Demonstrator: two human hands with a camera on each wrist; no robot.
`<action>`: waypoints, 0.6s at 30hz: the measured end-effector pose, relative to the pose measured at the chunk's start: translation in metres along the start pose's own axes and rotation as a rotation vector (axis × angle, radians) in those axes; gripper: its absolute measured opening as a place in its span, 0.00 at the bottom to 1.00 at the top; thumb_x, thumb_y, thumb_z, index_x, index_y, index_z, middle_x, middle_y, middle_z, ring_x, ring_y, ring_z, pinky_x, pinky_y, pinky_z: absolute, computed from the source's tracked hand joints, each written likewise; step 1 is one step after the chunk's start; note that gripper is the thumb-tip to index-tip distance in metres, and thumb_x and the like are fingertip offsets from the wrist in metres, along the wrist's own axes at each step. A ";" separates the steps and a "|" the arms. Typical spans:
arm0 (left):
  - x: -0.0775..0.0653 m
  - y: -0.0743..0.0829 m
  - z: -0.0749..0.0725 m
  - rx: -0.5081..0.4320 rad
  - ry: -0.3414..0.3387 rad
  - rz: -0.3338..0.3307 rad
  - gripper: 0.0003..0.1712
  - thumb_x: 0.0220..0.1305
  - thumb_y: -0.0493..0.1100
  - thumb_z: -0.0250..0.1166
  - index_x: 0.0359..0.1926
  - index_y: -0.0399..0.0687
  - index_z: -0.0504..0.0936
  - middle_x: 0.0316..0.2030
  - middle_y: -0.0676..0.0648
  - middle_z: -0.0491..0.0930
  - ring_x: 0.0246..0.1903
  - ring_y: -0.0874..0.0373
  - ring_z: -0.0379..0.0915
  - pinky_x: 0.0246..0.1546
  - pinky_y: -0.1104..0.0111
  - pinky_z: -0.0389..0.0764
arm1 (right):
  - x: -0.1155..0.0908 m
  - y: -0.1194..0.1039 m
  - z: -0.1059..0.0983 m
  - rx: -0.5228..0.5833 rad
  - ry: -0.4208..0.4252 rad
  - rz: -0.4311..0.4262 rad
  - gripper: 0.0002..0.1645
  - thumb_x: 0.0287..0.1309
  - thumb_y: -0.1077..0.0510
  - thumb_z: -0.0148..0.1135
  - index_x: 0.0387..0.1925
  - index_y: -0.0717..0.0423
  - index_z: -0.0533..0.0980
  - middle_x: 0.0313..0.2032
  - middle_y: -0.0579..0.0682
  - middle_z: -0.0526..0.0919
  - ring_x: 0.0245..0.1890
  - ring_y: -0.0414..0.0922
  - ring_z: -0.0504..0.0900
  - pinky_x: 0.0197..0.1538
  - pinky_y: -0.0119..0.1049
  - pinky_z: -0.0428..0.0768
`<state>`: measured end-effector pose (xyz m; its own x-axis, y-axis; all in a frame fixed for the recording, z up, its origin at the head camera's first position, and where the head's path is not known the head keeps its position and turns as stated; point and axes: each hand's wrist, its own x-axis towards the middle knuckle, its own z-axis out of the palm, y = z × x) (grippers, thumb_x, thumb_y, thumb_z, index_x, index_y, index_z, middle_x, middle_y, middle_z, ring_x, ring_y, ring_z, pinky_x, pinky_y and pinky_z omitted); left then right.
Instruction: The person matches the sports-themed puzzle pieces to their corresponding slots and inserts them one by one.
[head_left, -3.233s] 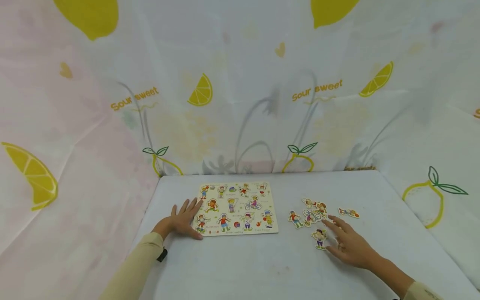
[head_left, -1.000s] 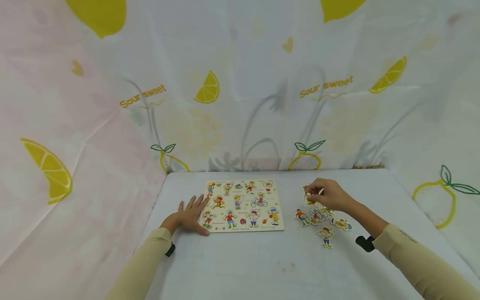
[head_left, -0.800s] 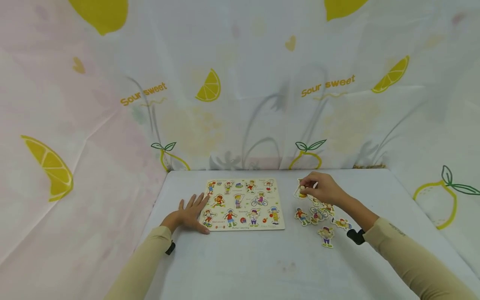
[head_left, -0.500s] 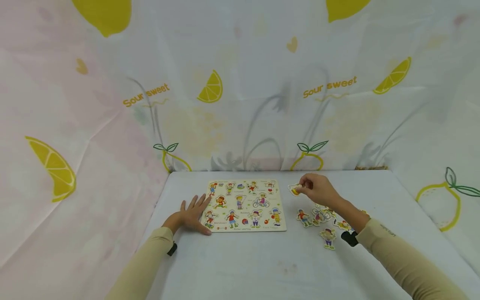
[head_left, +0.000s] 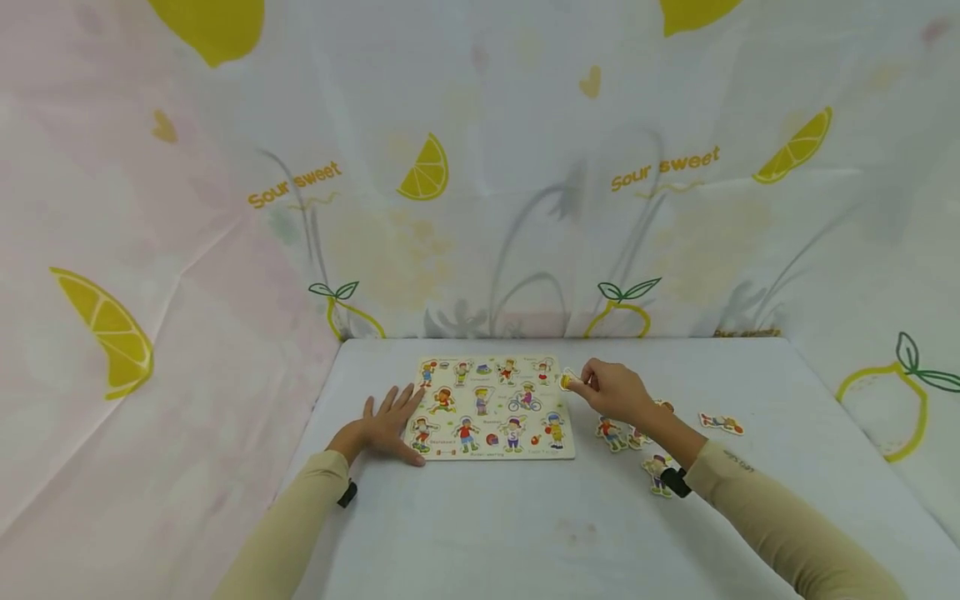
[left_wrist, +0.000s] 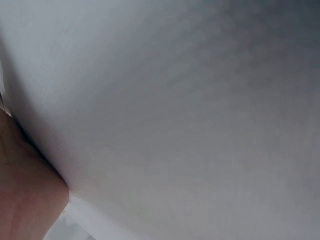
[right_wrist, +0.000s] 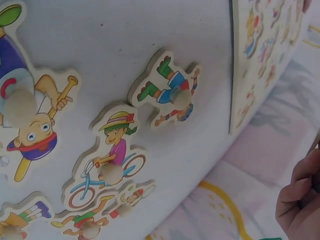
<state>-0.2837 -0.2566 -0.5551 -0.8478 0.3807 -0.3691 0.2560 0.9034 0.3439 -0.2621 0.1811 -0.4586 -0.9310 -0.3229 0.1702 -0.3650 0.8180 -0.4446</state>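
My left hand (head_left: 382, 427) rests with spread fingers on the left edge of a cream puzzle board (head_left: 564, 446) printed with sports figures. Between thumb and fingers, my right hand (head_left: 615, 390) pinches a small puzzle piece (head_left: 567, 378) with yellow on it, right at the board's upper right edge. The fingers hide part of that piece. In the right wrist view, curled fingers (right_wrist: 300, 195) show at the right edge, while the held piece is out of sight. The left wrist view has only part of the hand (left_wrist: 30, 195) and a pale, blurred surface.
Loose knobbed pieces lie right of the board: a roller skater (right_wrist: 167, 85), a cyclist (right_wrist: 117, 147), a baseball player (right_wrist: 37, 137), a runner (right_wrist: 82, 220) and a small tennis player (right_wrist: 134, 199). Another piece (head_left: 722, 423) lies farther right. Lemon-printed cloth (head_left: 480, 250) hangs behind the table.
My right hand, open beside the loose pieces at first, has taken one from the pile and carried it left to the board's edge. The left hand stays on the board.
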 end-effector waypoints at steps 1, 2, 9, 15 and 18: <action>-0.001 0.001 0.000 -0.009 -0.003 0.000 0.83 0.32 0.79 0.73 0.79 0.55 0.34 0.79 0.44 0.27 0.77 0.39 0.18 0.68 0.33 0.21 | 0.001 -0.001 0.003 -0.011 0.000 -0.003 0.17 0.62 0.46 0.66 0.30 0.54 0.74 0.18 0.44 0.72 0.17 0.39 0.65 0.21 0.32 0.64; -0.003 0.002 -0.001 -0.016 -0.004 -0.002 0.83 0.32 0.79 0.73 0.79 0.54 0.34 0.79 0.44 0.27 0.77 0.39 0.18 0.68 0.34 0.21 | 0.002 -0.003 0.006 -0.017 0.005 -0.004 0.18 0.62 0.45 0.66 0.31 0.54 0.74 0.18 0.44 0.71 0.16 0.38 0.65 0.20 0.31 0.64; -0.014 0.013 -0.010 -0.022 -0.023 -0.005 0.82 0.35 0.78 0.72 0.79 0.52 0.34 0.79 0.41 0.27 0.77 0.37 0.19 0.68 0.34 0.21 | 0.007 -0.010 0.023 -0.004 0.098 0.008 0.18 0.58 0.44 0.69 0.28 0.53 0.75 0.17 0.44 0.73 0.15 0.38 0.65 0.18 0.30 0.62; -0.013 0.016 -0.014 -0.011 -0.043 -0.014 0.81 0.37 0.77 0.73 0.79 0.53 0.33 0.79 0.42 0.26 0.77 0.38 0.18 0.68 0.33 0.21 | 0.011 -0.017 0.042 0.024 0.129 0.064 0.17 0.57 0.45 0.70 0.26 0.53 0.76 0.18 0.44 0.75 0.16 0.38 0.66 0.19 0.30 0.63; -0.010 0.013 -0.011 0.000 -0.044 -0.022 0.82 0.35 0.79 0.72 0.79 0.54 0.32 0.79 0.44 0.26 0.77 0.39 0.17 0.68 0.33 0.21 | 0.014 -0.023 0.054 0.048 0.147 0.077 0.18 0.57 0.45 0.70 0.24 0.53 0.76 0.17 0.45 0.75 0.15 0.38 0.66 0.18 0.30 0.63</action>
<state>-0.2774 -0.2510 -0.5377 -0.8319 0.3695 -0.4141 0.2377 0.9114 0.3359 -0.2668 0.1317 -0.4934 -0.9481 -0.1838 0.2595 -0.2950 0.8130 -0.5020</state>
